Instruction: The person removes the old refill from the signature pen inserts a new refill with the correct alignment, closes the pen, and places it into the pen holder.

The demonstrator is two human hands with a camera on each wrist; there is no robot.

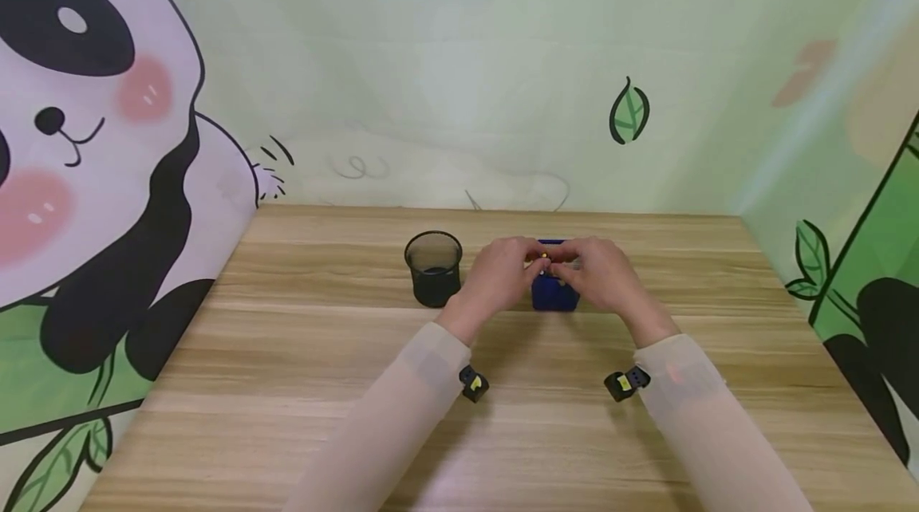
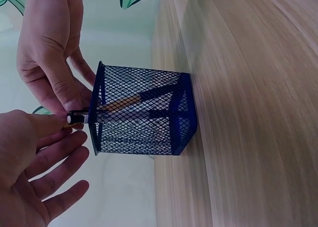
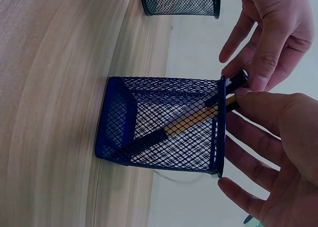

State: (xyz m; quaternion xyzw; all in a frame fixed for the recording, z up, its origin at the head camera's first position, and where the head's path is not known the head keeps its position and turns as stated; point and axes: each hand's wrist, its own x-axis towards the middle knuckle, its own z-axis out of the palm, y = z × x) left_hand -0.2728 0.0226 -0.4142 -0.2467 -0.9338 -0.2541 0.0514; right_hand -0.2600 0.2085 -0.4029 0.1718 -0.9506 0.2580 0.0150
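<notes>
A blue square mesh pen holder (image 2: 141, 137) stands on the wooden table with two pens leaning inside it. My left hand (image 1: 501, 277) is at its rim and pinches the top end of a pale pen with a black end (image 3: 239, 80). Opposite it, my right hand (image 1: 603, 274) pinches the top end of a yellow pen with a black lower part (image 3: 191, 121). Both thumbs meet close together just above the rim, and the lower ends of the pens stay within the mesh. The other fingers of each hand spread loosely around the opening.
A round black mesh cup (image 1: 434, 281) stands on the table (image 1: 323, 384) to the left of the blue holder. Behind the table hangs a pale green backdrop (image 1: 373, 81) with a panda and leaves.
</notes>
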